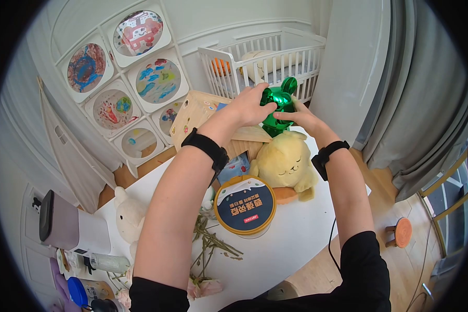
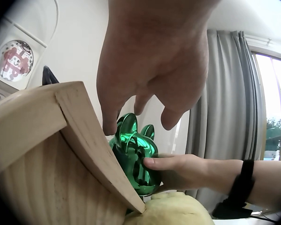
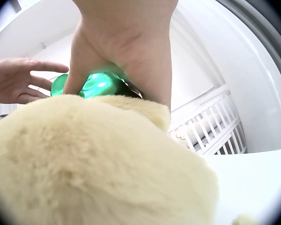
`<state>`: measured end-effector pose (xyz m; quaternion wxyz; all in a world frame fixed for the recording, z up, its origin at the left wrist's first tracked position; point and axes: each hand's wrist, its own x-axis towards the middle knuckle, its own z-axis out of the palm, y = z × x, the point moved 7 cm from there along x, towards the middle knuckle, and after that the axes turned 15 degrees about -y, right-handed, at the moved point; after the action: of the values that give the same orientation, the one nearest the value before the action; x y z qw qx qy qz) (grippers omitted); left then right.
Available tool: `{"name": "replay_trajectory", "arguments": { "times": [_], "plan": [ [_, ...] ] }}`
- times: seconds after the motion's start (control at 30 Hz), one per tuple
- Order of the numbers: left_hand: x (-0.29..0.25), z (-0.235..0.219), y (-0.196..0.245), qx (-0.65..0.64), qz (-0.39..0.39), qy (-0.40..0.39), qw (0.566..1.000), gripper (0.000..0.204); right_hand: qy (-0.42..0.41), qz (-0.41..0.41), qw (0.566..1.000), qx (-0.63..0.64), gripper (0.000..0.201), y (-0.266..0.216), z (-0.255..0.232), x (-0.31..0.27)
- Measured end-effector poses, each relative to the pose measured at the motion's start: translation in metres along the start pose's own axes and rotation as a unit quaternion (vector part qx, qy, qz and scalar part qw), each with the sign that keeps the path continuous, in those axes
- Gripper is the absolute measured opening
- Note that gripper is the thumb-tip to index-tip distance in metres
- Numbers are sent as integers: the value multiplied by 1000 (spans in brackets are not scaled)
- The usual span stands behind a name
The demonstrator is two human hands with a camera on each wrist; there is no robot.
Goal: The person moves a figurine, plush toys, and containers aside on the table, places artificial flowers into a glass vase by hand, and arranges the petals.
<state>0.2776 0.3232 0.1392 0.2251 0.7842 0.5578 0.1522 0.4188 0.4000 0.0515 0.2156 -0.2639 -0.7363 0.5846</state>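
Note:
A shiny green bear figurine [image 1: 283, 98] with rounded ears stands at the far side of the white table [image 1: 296, 229], behind a pale yellow plush toy [image 1: 281, 164]. My right hand [image 1: 306, 120] grips its side, the thumb lying across the front in the left wrist view. Above the figurine's ear, my left hand [image 2: 154, 70] has its fingers spread and extended, fingertips close to the ear. A wooden house-shaped box [image 2: 61, 173] with a sloping roof stands left of the figurine. The plush hides the figurine's lower part in the right wrist view.
Nearer on the table are a round tub with a dark lid [image 1: 244, 205], cut rose stems [image 1: 208, 242] and a white plush [image 1: 127, 213]. A grey appliance [image 1: 80, 223] stands at left. Beyond the table is a white crib [image 1: 234, 78]; a small stool [image 1: 402, 232] is at right.

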Motion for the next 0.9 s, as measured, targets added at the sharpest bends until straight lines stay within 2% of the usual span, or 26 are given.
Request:
{"name": "replay_trajectory", "arguments": {
  "times": [0.07, 0.2, 0.27, 0.3, 0.33, 0.4, 0.43, 0.47, 0.53, 0.6, 0.63, 0.7, 0.73, 0.83, 0.9],
  "plan": [
    [2, 0, -5, 15, 8, 14, 1000, 73, 7, 21, 1000, -15, 95, -4, -1, -2],
    [-21, -17, 8, 8, 1, 63, 998, 67, 57, 68, 995, -43, 109, 4, -14, -9],
    [-30, -33, 10, 24, 44, 97, 994, 67, 92, 80, 991, -60, 116, 6, -24, -14],
    [-37, -41, 10, 31, 64, 112, 991, 67, 94, 97, 989, -66, 112, 2, -29, -24],
    [-49, -48, 12, 42, 73, 130, 988, 65, 138, 66, 983, -103, 103, 9, -43, -27],
    [-79, -65, 23, 62, 88, 168, 980, 60, 194, 43, 959, -204, 84, -45, -22, -80],
    [-95, -72, 28, 78, 110, 180, 974, 55, 198, -17, 951, -237, 80, -52, -22, -94],
    [-113, -78, 34, 94, 131, 193, 968, 51, 178, -42, 945, -269, 78, -73, -5, -111],
    [-143, -83, 39, 83, 158, 207, 962, 42, 65, -115, 966, -224, 79, -101, 43, -136],
    [-172, -78, 43, 33, 169, 213, 962, 32, -41, -97, 964, -243, 85, -106, 99, -156],
    [-184, -72, 43, -9, 146, 207, 967, 29, -92, -90, 959, -252, 89, -105, 121, -163],
    [-211, -55, 41, -92, 97, 192, 972, 24, -128, -62, 948, -286, 99, -89, 150, -167],
    [-223, -45, 42, -102, 123, 195, 968, 23, -146, -47, 941, -301, 103, -80, 162, -167],
    [-258, -12, 46, -51, 84, 125, 987, 25, -155, -94, 933, -311, 115, -70, 189, -166],
    [-280, 10, 46, -23, 68, 86, 994, 27, -125, -101, 949, -273, 113, -62, 196, -163]
  ]
}}
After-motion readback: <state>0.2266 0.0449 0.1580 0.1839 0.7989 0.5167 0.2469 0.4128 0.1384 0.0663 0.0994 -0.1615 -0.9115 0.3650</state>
